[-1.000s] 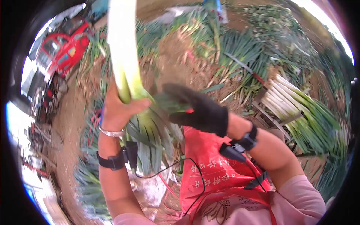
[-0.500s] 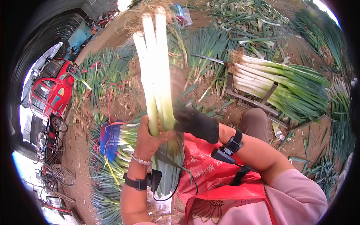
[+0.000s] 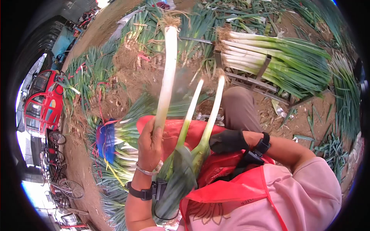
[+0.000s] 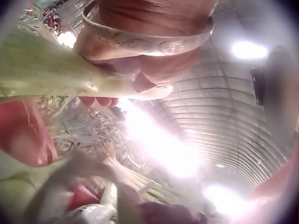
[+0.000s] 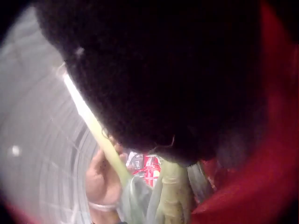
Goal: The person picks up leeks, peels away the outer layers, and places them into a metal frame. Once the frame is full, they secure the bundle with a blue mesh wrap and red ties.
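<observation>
My bare left hand (image 3: 150, 144) grips one thick leek (image 3: 168, 73), its white shank pointing up and its roots at the top. Two thinner leeks (image 3: 214, 109) lean apart to the right of it, white ends up. The black-gloved right hand (image 3: 228, 141) holds the rightmost one low on its shank; in the right wrist view the glove (image 5: 154, 79) hides the fingers, with a pale green stalk (image 5: 174, 191) coming out below. Long green leaves (image 3: 179, 177) hang together over the red apron (image 3: 227, 188). In the left wrist view the gripped leek (image 4: 42, 67) runs under the thumb.
At the right, a metal rack (image 3: 266, 90) bears a stack of trimmed leeks (image 3: 285, 61). A bundle wrapped in blue (image 3: 106, 140) lies at the left. More leeks (image 3: 92, 57) and loose leaves cover the soil. A red vehicle (image 3: 44, 104) and a bicycle (image 3: 71, 189) stand far left.
Three leeks stood together in the left hand; now two have parted from the thick one toward the right. The gloved hand has moved right and down with one. The head view has shifted.
</observation>
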A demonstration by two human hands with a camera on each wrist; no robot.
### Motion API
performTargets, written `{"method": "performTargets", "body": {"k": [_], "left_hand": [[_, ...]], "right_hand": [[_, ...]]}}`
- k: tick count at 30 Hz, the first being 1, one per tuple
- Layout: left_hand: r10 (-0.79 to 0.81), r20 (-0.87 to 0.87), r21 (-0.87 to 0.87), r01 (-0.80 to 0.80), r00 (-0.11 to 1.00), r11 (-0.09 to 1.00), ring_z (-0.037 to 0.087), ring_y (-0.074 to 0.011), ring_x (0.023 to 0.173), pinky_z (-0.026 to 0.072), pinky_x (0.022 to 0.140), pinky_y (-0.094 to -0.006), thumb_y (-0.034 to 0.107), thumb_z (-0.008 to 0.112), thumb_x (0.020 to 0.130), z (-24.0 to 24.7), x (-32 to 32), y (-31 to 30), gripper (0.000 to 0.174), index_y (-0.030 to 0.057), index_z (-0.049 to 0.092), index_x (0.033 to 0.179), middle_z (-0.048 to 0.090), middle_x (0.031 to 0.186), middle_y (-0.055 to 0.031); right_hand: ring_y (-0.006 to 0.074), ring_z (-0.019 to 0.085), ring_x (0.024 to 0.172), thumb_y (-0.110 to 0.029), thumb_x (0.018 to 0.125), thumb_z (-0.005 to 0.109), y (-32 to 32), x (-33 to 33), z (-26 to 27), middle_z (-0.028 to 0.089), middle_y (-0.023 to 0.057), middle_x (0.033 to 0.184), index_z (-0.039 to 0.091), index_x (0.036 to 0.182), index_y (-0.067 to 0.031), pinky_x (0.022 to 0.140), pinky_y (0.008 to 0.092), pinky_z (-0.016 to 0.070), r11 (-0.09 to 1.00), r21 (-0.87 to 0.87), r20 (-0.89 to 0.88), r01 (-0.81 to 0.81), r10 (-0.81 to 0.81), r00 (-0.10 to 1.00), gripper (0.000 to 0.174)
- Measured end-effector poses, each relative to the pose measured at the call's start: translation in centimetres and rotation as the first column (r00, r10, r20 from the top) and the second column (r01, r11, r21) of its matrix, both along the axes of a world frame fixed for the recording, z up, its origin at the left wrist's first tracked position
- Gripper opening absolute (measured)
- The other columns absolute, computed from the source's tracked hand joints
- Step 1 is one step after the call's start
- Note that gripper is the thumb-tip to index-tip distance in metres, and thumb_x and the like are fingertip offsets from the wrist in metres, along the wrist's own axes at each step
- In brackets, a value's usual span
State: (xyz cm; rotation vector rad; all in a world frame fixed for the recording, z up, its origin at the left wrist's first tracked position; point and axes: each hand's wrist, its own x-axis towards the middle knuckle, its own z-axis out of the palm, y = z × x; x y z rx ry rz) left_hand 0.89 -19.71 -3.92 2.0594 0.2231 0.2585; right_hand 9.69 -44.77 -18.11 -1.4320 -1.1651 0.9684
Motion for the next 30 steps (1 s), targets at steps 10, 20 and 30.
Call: {"method": "performTargets", "body": {"k": [10,20,30], "left_hand": [[-0.006,0.027,0.134,0.003,1.0,0.991,0.059,-0.0105,0.077,0.0482,0.067,-0.0262,0.013,0.066,0.089,-2.7,3.0,-3.8,0.03,-0.0002,0.06,0.115,0.065,0.09,-0.0063],[-0.199,0.015,0.165,0.194,0.98,0.967,0.058,-0.0154,0.082,0.048,0.075,-0.0305,0.01,0.072,0.081,-3.1,4.1,-2.4,0.044,0.0019,0.057,0.121,0.062,0.094,-0.0073],[-0.137,0.251,0.687,-0.077,0.958,0.722,0.057,-0.0299,0.091,0.0415,0.078,-0.0434,0.025,0.076,0.075,-2.3,5.4,-1.8,0.055,0.0057,0.057,0.122,0.06,0.1,-0.0104]], "right_hand": [[0.0078,0.053,0.066,-0.022,0.088,0.068,5.5,4.1,11.2,0.06,0.0007,0.077,0.059,0.097,0.0,0.056,0.0243,0.0427,0.779,0.067,-0.373,0.624,-0.56,0.74,0.026],[0.0133,0.059,0.059,-0.024,0.094,0.055,4.6,9.6,11.6,0.063,0.0068,0.073,0.058,0.1,0.0009,0.056,0.0272,0.0477,0.576,0.265,-0.498,0.773,-0.604,0.622,0.025],[0.0094,0.057,0.06,-0.018,0.088,0.067,8.4,7.7,11.0,0.062,0.002,0.073,0.058,0.094,0.0009,0.055,0.0236,0.0476,0.649,0.106,-0.409,0.753,-0.662,0.628,0.022]]}}
